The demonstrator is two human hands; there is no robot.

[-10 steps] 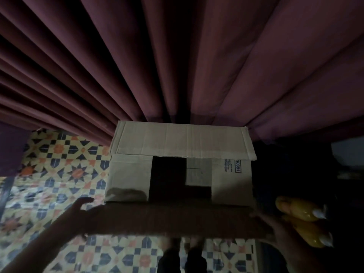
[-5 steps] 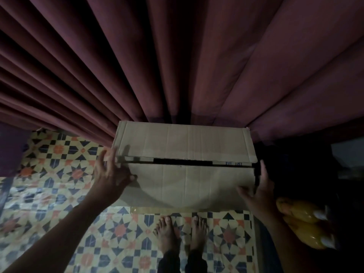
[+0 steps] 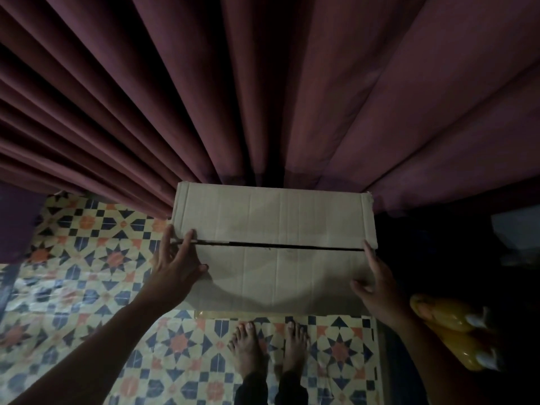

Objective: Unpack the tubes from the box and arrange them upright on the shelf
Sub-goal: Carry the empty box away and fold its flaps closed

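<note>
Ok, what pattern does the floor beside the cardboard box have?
The tiled floor shows geometric stars in cream, navy and orange; the head view shows it best.

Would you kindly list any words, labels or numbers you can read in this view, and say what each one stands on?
No text can be read.
Cardboard box: its closed flaps are plain, with no print in view.
Yellow containers at the right: too dark and blurred to show any label.
Floor tiles: pattern only, no writing.
</note>
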